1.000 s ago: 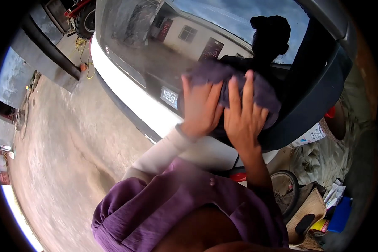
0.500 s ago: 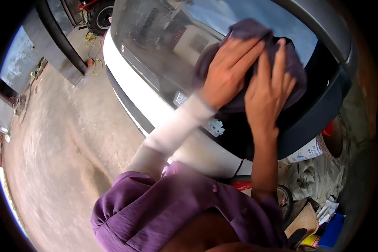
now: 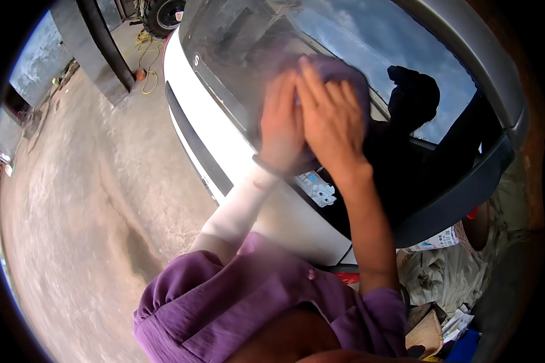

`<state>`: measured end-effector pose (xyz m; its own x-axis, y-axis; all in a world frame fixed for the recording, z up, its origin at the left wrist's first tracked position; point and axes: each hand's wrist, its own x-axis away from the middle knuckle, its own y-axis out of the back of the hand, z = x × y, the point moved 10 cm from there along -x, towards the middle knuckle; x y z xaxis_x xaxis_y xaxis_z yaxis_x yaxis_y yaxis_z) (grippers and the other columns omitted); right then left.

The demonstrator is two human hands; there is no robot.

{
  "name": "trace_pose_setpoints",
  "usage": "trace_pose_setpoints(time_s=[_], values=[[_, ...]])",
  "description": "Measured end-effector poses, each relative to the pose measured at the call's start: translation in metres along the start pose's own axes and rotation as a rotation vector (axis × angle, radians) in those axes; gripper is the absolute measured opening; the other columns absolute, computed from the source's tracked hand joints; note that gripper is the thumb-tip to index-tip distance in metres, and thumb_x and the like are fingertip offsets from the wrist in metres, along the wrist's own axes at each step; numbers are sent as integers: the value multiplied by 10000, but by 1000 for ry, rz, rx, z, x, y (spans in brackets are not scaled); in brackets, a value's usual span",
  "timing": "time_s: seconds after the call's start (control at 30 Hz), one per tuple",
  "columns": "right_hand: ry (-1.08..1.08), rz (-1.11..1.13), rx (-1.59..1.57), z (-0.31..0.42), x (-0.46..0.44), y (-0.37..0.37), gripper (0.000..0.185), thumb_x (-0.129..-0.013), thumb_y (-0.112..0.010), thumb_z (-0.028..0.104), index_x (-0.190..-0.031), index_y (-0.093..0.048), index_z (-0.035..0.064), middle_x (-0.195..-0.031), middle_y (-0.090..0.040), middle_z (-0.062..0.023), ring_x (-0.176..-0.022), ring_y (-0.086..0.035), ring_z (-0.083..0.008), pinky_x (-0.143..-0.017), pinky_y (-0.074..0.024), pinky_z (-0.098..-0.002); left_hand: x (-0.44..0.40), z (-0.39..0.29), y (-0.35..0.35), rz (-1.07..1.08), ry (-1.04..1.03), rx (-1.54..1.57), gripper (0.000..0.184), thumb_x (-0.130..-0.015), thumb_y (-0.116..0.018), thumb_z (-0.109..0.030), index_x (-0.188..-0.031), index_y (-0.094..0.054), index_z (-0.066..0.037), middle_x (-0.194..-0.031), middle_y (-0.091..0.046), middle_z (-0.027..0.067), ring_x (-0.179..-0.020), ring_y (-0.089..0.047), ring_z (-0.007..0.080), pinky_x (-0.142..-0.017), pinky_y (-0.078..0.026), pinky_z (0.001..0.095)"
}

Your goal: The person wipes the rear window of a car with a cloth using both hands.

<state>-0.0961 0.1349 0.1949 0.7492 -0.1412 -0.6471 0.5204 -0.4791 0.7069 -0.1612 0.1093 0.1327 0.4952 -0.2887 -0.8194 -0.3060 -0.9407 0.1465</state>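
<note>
A dark purple cloth (image 3: 347, 71) lies against the large window glass (image 3: 448, 57) of a white car. My left hand (image 3: 280, 124) rests on the cloth's left part, fingers stretched out and blurred by motion. Close beside it, my right hand (image 3: 334, 124) presses flat on the cloth with its fingers extended. Both hands cover much of the cloth, which bulges past the fingertips and to the right. Below my wrists, a sticker with a white cartoon figure (image 3: 322, 193) shows on the dark lower glass. The glass mirrors sky and a dark silhouette.
White bodywork (image 3: 209, 127) borders the glass on the left, with concrete floor (image 3: 85, 199) beyond. A pillar (image 3: 100, 54), yellow cord (image 3: 144, 45) and a large tyre (image 3: 162, 17) stand farther back. At lower right are a printed container (image 3: 440, 239), crumpled sheeting (image 3: 436, 272) and a woven item (image 3: 426, 333).
Both hands and the cloth have slid left across the glass, uncovering its right part and the dark reflection there. The view has shifted slightly too.
</note>
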Motion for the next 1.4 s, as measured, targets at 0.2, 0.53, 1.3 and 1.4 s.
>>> trace_pose_setpoints(time_s=[0.2,0.53,1.3,1.4], values=[[164,-7,-188,60,36,-43,423,-862,-566,177,-1240,-673,19,-1034,-687,-130,-1040,-619,-288,-955,-461,-404,79,25,35,131,128,-52,539,-933,-602,-77,-1437,-455,45,-1468,-476,228,-1371,-451,401,-1109,-394,414],[247,-44,-38,47,29,-28,324,-791,-621,187,-1050,-752,43,-1175,-691,-74,-1042,-621,-223,-957,-443,-372,60,22,31,114,189,59,454,-975,-489,7,-1429,-494,8,-1470,-498,212,-1384,-456,378,-1132,-370,395],[-498,-228,116,-88,177,110,485,-886,-568,31,-1369,-580,2,-1450,-515,-264,-1189,-594,-413,-957,-445,-458,48,-162,-56,305,-558,310,383,-791,-624,43,-1165,-686,-12,-1189,-662,182,-1108,-624,380,-1029,-430,491],[-515,-202,-24,-53,222,80,361,-908,-551,29,-1253,-645,-22,-1393,-561,-283,-1208,-591,-414,-991,-438,-459,81,-154,-40,375,-555,354,378,-752,-629,68,-1110,-700,-28,-1138,-649,184,-1051,-620,400,-987,-449,486]])
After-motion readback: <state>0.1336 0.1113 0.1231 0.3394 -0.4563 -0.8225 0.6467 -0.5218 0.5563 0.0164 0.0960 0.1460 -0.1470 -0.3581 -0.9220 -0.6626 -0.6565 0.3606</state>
